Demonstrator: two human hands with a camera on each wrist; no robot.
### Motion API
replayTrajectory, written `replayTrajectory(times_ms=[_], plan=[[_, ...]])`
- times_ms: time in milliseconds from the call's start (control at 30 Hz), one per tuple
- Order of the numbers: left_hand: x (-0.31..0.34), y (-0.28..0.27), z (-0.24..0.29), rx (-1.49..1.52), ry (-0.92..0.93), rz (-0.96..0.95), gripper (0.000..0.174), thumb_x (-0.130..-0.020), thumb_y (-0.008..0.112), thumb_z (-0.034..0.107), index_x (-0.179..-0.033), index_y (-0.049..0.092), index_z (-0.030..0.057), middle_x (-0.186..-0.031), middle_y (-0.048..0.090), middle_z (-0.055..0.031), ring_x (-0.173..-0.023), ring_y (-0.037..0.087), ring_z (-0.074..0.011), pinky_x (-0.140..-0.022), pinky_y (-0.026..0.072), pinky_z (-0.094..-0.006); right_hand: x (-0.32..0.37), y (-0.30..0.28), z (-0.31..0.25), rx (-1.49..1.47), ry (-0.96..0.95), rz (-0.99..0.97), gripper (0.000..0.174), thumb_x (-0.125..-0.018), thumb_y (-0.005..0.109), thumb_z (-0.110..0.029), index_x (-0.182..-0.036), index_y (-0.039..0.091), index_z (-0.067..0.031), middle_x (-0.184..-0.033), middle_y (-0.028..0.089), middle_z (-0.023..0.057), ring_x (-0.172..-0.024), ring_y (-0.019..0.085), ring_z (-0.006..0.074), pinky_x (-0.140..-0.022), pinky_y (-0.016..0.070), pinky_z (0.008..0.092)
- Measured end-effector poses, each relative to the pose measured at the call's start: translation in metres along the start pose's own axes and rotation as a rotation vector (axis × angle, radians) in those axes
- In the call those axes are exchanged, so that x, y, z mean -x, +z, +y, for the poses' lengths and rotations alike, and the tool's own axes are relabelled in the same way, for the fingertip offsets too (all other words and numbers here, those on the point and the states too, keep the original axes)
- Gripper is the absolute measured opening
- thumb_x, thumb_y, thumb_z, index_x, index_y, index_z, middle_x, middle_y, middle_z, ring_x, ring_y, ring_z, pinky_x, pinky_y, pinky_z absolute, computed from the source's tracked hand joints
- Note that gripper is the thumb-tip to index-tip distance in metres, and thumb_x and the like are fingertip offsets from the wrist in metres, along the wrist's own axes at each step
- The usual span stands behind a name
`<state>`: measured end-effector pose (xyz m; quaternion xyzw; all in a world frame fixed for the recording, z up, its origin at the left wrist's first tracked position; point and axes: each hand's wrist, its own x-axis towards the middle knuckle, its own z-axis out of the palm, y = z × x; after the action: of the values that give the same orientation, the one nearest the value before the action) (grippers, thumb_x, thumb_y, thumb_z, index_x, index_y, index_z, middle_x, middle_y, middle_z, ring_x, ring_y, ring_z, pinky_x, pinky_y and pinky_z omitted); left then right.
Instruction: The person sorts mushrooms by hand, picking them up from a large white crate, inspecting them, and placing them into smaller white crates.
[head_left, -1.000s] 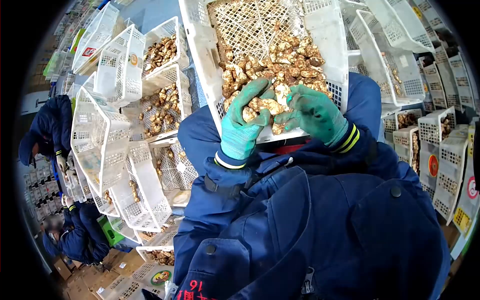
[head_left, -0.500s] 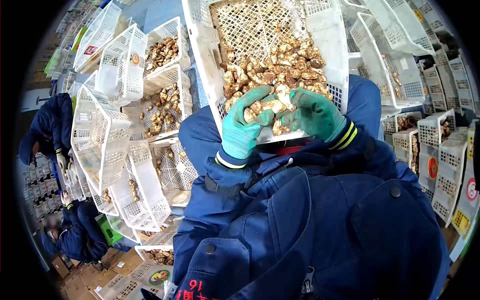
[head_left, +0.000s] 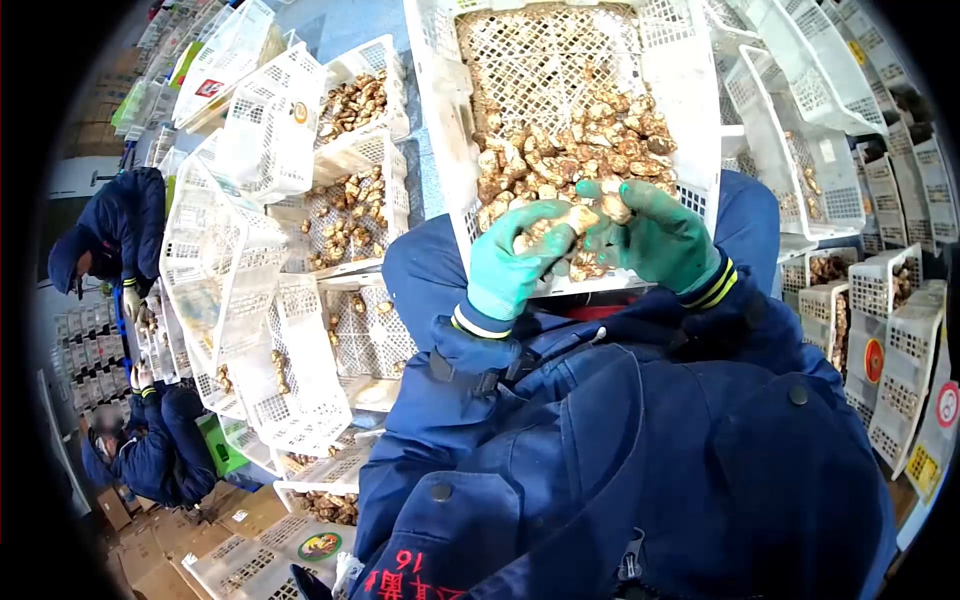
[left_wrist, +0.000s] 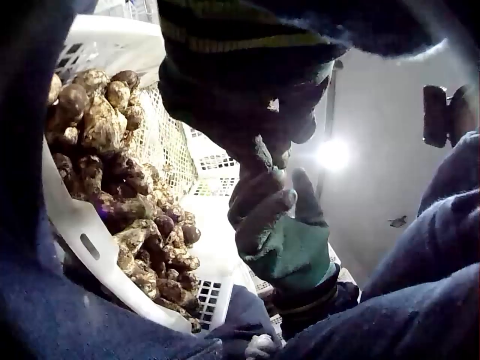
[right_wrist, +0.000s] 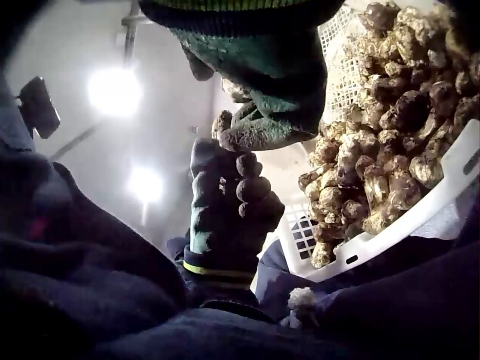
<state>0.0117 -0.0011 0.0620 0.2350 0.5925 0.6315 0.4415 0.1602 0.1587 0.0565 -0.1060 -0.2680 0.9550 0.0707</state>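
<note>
My left hand (head_left: 515, 262), in a green glove, curls round a pale, soil-covered mushroom (head_left: 537, 234) above the near edge of a white crate. My right hand (head_left: 665, 240), gloved alike, pinches a brownish mushroom (head_left: 614, 205) between thumb and forefinger. The two hands face each other closely, and another light piece (head_left: 580, 218) shows between their fingertips. Many dirt-streaked mushrooms (head_left: 600, 140) are heaped in the near half of the crate (head_left: 685, 70), which sits on my lap. In the right wrist view, the gloved fingers partly hide the held mushroom (right_wrist: 221, 124).
White crates (head_left: 290, 370) stand stacked and tilted at left, some holding mushrooms (head_left: 350, 215). More crates (head_left: 810, 140) line the right side. Two people in dark blue jackets (head_left: 125, 220) work at far left. Flattened cardboard (head_left: 150, 550) covers part of the floor there.
The view has shifted, so crate and hands appear further right and lower. My right hand has lifted a mushroom between thumb and forefinger; the left hand keeps its grip.
</note>
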Motion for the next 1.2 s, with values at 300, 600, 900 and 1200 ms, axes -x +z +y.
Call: replayTrajectory(times_ms=[300,600,900,1200], plan=[[-0.003,0.0,-0.005,0.125,-0.021,0.108,0.026,-0.09,0.072,0.014,-0.112,0.066,0.0018,-0.095,0.068,-0.0089,-0.065,0.064,-0.0093,-0.055,0.0502,-0.0197,0.004,-0.007,-0.011,0.467,0.063,0.311,0.042,-0.098,0.053,-0.038,-0.122,0.061,-0.0039,-0.076,0.061,0.0023,-0.063,0.06,0.01,-0.052,0.0485,0.0226],[-0.011,-0.001,-0.019,0.236,-0.182,0.057,0.033,-0.097,0.062,0.019,-0.123,0.059,-0.0003,-0.086,0.067,-0.0069,-0.063,0.064,-0.0118,-0.05,0.0507,-0.0224,-0.026,0.023,0.015,1.094,0.101,0.367,0.044,-0.094,0.064,-0.028,-0.131,0.056,-0.0057,-0.072,0.059,0.0004,-0.054,0.058,0.0091,-0.047,0.0476,0.0217],[-0.007,-0.012,-0.004,0.296,-0.113,-0.015,0.042,-0.097,0.061,0.018,-0.134,0.051,0.0013,-0.082,0.067,-0.0064,-0.054,0.057,-0.0087,-0.046,0.043,-0.0201,-0.055,0.043,-0.017,0.889,0.35,-0.051,0.036,-0.094,0.06,-0.033,-0.12,0.06,-0.0078,-0.076,0.061,0.0002,-0.05,0.051,0.0051,-0.045,0.0438,0.0187],[-0.007,-0.034,-0.015,0.47,-0.022,0.06,0.053,-0.091,0.061,0.01,-0.141,0.045,0.0003,-0.083,0.066,-0.0098,-0.06,0.06,-0.0114,-0.052,0.0477,-0.0211,-0.215,0.127,-0.076,1.375,-0.196,-0.161,0.057,-0.092,0.063,-0.033,-0.139,0.045,-0.0049,-0.082,0.064,0.0041,-0.062,0.06,0.009,-0.05,0.0482,0.0206]])
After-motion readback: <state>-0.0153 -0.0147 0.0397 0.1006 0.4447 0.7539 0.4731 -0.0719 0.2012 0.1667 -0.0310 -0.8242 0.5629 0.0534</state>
